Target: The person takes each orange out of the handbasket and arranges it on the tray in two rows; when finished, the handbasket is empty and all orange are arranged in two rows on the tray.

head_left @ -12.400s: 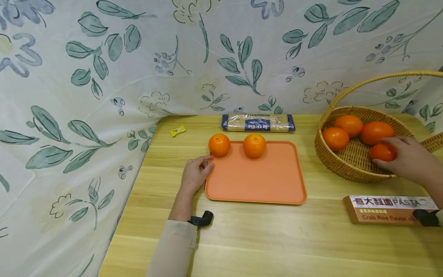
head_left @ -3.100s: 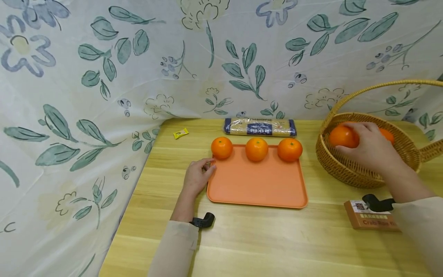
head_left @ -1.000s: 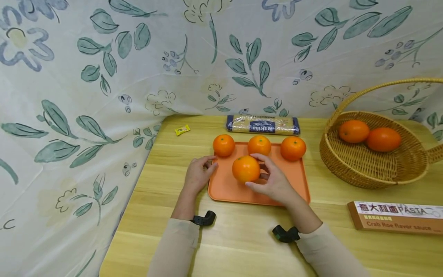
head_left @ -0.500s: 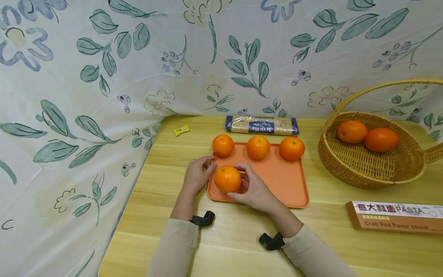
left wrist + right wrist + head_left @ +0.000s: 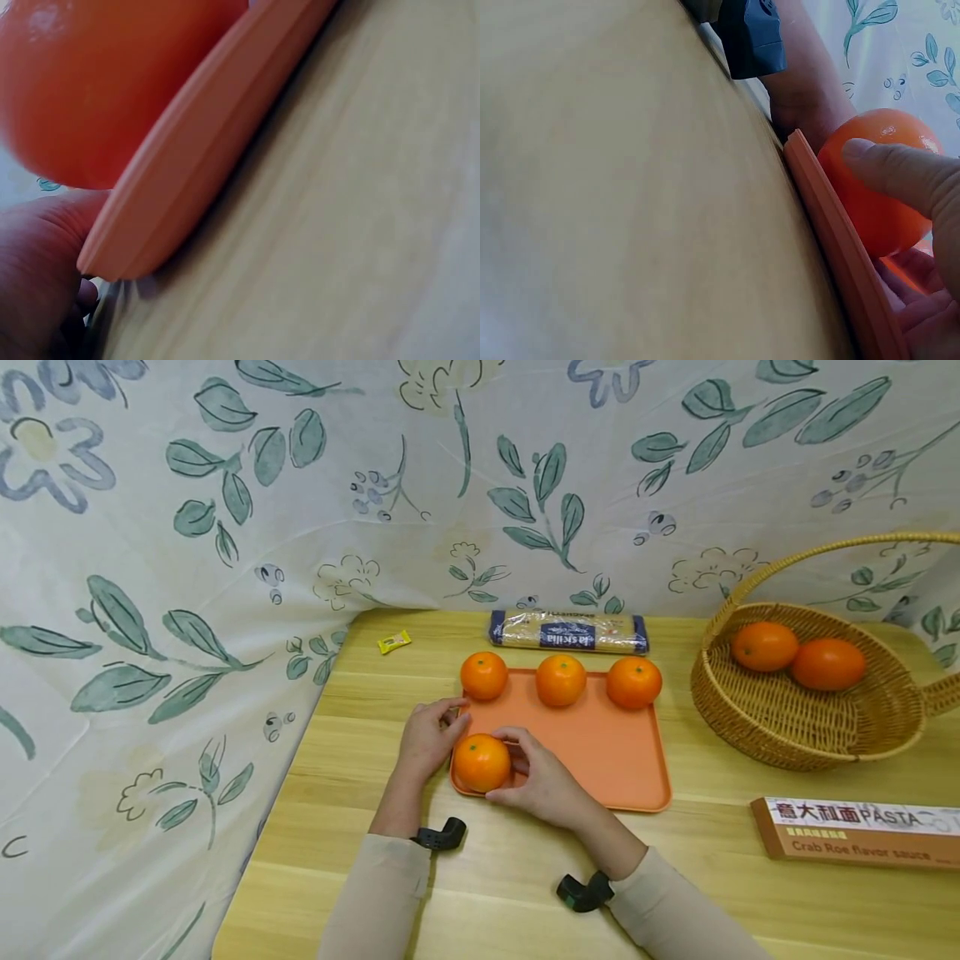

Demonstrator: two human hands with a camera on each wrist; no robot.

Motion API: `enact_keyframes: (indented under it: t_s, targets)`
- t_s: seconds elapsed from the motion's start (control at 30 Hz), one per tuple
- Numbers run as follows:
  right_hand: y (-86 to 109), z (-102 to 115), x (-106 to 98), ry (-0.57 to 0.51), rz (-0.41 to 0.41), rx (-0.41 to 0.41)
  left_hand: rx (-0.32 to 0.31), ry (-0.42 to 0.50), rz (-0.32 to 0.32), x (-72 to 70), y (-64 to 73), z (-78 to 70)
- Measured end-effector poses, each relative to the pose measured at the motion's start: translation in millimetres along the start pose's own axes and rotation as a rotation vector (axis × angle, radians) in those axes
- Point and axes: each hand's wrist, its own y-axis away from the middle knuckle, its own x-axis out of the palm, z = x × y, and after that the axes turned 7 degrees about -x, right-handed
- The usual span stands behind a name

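Note:
My right hand (image 5: 543, 781) holds an orange (image 5: 482, 762) at the tray's near left corner, thumb on the near side and fingers on the far side. In the right wrist view, the thumb presses against that orange (image 5: 885, 184). The salmon-coloured tray (image 5: 592, 752) lies flat on the table. At its left edge my left hand (image 5: 430, 739) grips the rim; the left wrist view shows this hand (image 5: 45, 262) at the tray edge (image 5: 172, 165), with some fingers hidden. Along the far edge sit a left orange (image 5: 483, 676), a middle orange (image 5: 561, 681) and a right orange (image 5: 633, 682).
A wicker basket (image 5: 780, 735) with two orange-red fruits (image 5: 828, 664) stands at the right. Before it lies a pasta box (image 5: 862, 832). Behind the tray is a spaghetti packet (image 5: 567, 632); a yellow-wrapped sweet (image 5: 393, 642) lies at the back left, near the patterned cloth (image 5: 412, 510).
A third orange has joined the tray's far row. My right hand has since carried another orange from the basket leftwards to the near left corner. My left hand has stayed at the rim.

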Motion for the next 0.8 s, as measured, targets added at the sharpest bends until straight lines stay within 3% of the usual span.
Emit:
enact_keyframes:
  t_s: [0.43, 0.8]
  targets:
    - [0.1, -0.6, 4.8, 0.200, -0.008, -0.044, 0.019, 0.007, -0.019, -0.1, 0.7, -1.2]
    - [-1.4, -1.3, 5.8, 0.209, -0.009, -0.030, 0.010, 0.003, -0.011, 0.3, 0.9, -1.3]
